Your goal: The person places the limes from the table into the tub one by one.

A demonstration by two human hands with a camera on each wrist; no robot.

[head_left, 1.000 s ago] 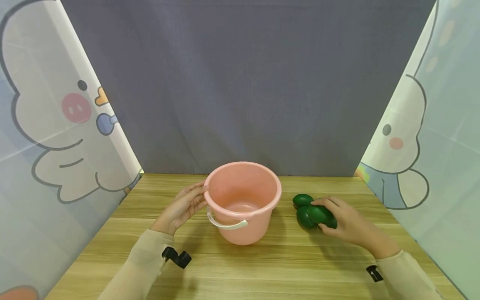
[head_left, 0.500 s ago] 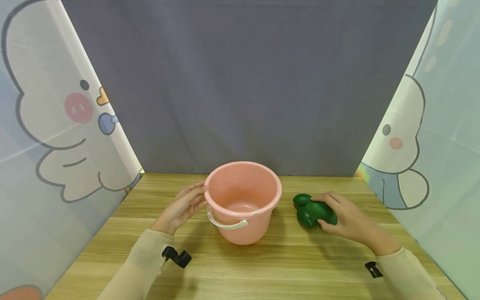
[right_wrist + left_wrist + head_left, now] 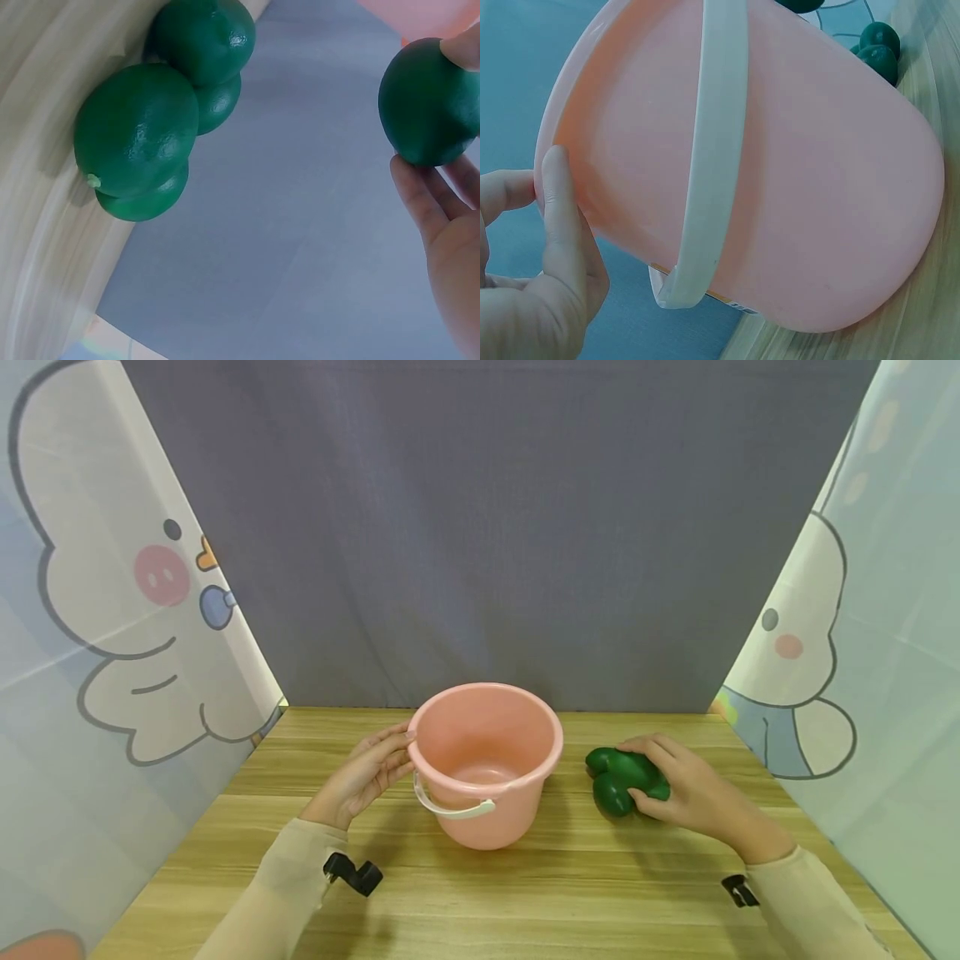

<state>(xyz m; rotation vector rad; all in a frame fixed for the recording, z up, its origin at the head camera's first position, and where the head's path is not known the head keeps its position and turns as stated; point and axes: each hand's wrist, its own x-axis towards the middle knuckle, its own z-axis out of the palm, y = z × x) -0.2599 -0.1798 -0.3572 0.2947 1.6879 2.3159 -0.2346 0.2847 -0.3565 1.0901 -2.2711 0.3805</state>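
Fruit (image 3: 420, 109) clamped in the right grip (image 3: 693, 793), raised above the other fruits (image 3: 135, 135) and apart from them, to the right of the bucket (image 3: 487, 827); long axis hard to tell. Nearer the bucket, pinched on its left rim (image 3: 562, 79): left grip (image 3: 363, 777).

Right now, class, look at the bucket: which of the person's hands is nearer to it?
Left. The left hand touches the bucket's rim; the right hand is apart, off to its right, holding a green fruit.
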